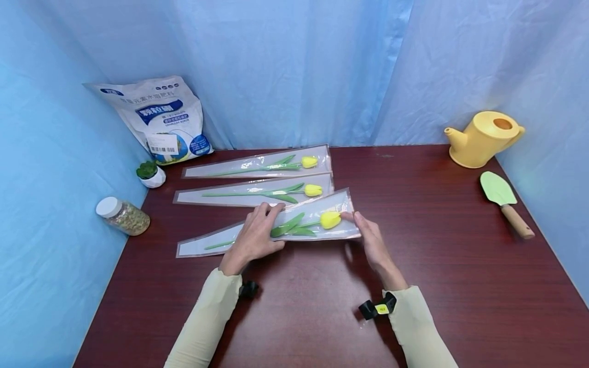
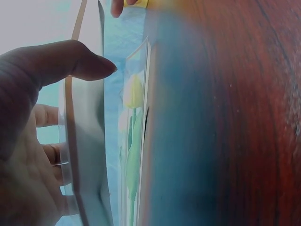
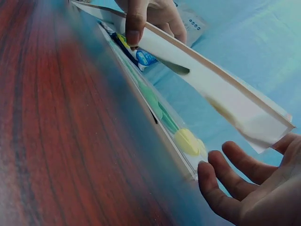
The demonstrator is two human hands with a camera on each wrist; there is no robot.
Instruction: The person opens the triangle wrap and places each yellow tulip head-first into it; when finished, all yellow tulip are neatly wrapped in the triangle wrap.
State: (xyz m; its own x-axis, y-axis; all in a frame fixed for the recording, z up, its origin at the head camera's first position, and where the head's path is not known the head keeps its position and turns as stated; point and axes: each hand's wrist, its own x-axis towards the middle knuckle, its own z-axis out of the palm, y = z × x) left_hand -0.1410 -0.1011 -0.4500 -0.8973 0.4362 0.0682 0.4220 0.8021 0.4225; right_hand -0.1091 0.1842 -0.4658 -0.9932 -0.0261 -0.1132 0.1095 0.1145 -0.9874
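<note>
A yellow tulip in a clear, white-backed sleeve (image 1: 330, 220) is raised and tilted above the table in the head view. My left hand (image 1: 258, 232) grips it across the middle, thumb on the near edge and fingers over the far one. At the flower end, my right hand (image 1: 375, 245) pinches the sleeve's edge; its other fingers (image 3: 244, 172) spread loosely below in the right wrist view. The white backing (image 3: 216, 89) faces that camera. Just behind lies a second sleeved tulip (image 1: 313, 190), with a third sleeved tulip (image 1: 309, 162) beyond it, both flowers pointing right.
At the back left stand a white fertilizer bag (image 1: 170, 120), a small potted succulent (image 1: 151, 174) and a tilted lidded jar (image 1: 124, 215). A yellow watering can (image 1: 482, 139) and a green trowel (image 1: 499, 190) sit at the right. Blue curtains (image 1: 294, 71) border the table (image 1: 437, 245).
</note>
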